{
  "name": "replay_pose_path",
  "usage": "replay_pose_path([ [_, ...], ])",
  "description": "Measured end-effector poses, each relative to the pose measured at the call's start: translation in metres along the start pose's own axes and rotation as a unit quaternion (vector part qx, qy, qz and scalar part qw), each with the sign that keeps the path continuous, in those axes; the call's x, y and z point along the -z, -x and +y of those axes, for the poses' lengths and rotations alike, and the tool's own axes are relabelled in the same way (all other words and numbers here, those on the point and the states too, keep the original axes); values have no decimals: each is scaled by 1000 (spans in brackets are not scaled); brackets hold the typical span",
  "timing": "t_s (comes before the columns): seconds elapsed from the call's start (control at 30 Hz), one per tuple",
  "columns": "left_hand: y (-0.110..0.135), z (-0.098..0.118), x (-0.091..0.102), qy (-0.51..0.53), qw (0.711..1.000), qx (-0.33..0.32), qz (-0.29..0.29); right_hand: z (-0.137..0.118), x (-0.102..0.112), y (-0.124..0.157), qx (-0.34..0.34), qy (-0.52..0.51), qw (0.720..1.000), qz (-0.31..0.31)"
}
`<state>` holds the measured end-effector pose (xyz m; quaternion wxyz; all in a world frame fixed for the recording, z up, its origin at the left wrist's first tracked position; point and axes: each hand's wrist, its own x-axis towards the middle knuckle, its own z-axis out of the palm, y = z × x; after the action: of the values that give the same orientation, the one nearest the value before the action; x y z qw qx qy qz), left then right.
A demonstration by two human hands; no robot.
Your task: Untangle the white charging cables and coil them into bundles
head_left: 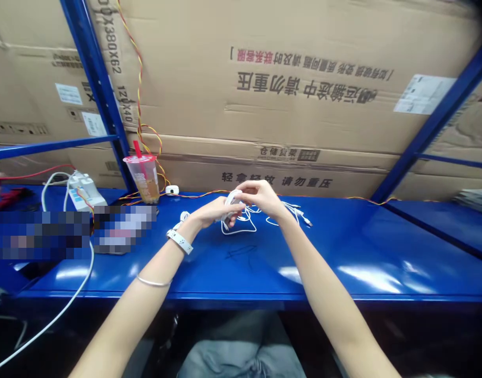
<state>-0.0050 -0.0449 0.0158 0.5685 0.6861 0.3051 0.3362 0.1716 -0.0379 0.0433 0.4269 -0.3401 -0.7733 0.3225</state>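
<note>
- My left hand (213, 212): fingers curled, gripping a looped white cable (238, 227).
- My right hand (262, 198): pinching the same cable.
- Beyond my left hand: plastic cup (141, 178), red straw.

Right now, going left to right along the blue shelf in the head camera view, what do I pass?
White power strip → plastic cup with red straw → small white round device → left hand → right hand → white cable connector → stack of sheets
</note>
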Motion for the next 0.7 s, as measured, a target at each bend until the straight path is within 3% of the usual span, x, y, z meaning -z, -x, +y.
replay_pose_path([
  [0.2, -6, -7, 2, 20, 1000, 15, 0, 3, 0, -1, 41, 96, 994, 18],
  [0.33, -7, -6, -3, -71, 997, 33, 16, 4, -9, -1, 77, 187, 979, 10],
  [0.5, -5, 2, -9, -116, 992, -54, 20, 8, -9, -4, 75, 267, 955, 109],
  [0.6, -5, 3, -11, -90, 995, -49, 8, 10, -3, -4, 54, 310, 942, 115],
  [0.7, -6, 1, -10, -48, 997, -42, 32, -7, 0, 14, 39, 324, 933, 153],
])
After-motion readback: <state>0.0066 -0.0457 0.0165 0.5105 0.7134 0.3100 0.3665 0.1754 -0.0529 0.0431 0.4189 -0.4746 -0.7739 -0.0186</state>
